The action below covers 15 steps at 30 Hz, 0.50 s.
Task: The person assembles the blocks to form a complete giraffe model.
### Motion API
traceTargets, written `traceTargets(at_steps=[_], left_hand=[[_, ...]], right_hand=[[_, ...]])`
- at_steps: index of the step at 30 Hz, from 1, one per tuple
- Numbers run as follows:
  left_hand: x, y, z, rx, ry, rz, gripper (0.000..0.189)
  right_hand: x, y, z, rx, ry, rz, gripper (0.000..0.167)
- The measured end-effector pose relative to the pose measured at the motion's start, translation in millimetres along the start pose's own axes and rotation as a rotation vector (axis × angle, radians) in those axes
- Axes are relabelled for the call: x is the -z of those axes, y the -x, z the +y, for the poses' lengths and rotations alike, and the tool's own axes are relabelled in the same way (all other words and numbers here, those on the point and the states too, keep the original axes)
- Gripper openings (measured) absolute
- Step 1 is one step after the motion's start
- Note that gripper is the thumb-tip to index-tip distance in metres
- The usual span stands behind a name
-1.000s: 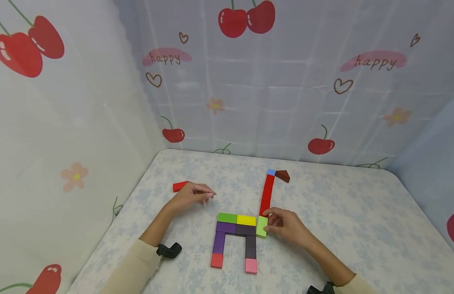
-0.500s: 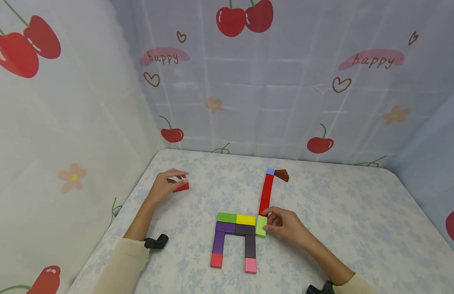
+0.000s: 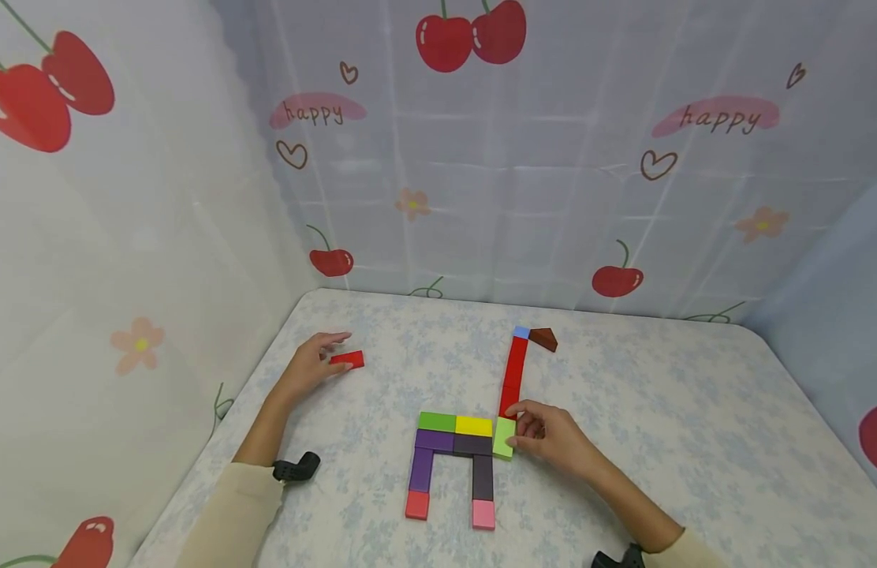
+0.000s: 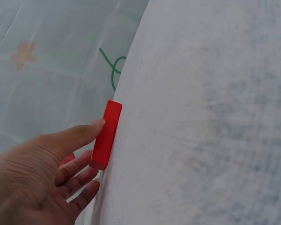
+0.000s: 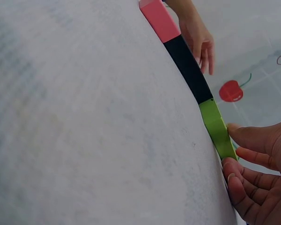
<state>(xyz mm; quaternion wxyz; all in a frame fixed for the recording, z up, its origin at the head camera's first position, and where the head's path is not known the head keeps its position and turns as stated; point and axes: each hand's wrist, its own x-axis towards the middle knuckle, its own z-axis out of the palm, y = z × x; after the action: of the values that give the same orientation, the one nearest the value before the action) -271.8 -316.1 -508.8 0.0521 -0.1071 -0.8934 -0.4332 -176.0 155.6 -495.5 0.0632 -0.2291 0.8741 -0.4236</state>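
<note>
In the head view my left hand [image 3: 307,367] is beside a loose red block [image 3: 349,360] at the table's left. Its thumb touches the block, and the fingers are spread and lifted; the left wrist view shows the thumb against the red block [image 4: 106,136]. My right hand [image 3: 555,438] pinches a light green block [image 3: 505,439] between thumb and fingers. That block lies between a black block [image 3: 472,446] and a column of red blocks [image 3: 513,367]. In the right wrist view the thumb rests on the green block [image 5: 218,129].
A blue block [image 3: 521,332] tops the red column, with a brown wedge-shaped block [image 3: 543,339] beside it. Green [image 3: 437,422], yellow [image 3: 474,426] and purple [image 3: 434,441] blocks form a body. Its legs end in red [image 3: 417,505] and pink [image 3: 483,515] blocks. Patterned curtains stand around the table.
My left hand has moved left from the space right of the loose red block to its left side, its thumb now touching it. The right hand stays at the light green block.
</note>
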Motion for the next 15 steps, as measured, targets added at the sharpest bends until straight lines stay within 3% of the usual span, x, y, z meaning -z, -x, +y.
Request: traceTargets(at_steps=[4,12,15], left_hand=[[0.5,0.8,-0.3,0.033,-0.018,0.001,0.051],[4.2,1.4,6.3,0.176,-0.022,-0.048,0.039],[4.8,0.3,8.9,0.197,-0.051,-0.062,0.038]], right_hand=[[0.1,-0.8,-0.7,-0.008,-0.001,0.001,0.039],[-0.3,-1.3,-0.9,-0.021,0.003,0.005,0.04],[-0.1,-0.4,-1.2,-0.024,0.008,0.003,0.04]])
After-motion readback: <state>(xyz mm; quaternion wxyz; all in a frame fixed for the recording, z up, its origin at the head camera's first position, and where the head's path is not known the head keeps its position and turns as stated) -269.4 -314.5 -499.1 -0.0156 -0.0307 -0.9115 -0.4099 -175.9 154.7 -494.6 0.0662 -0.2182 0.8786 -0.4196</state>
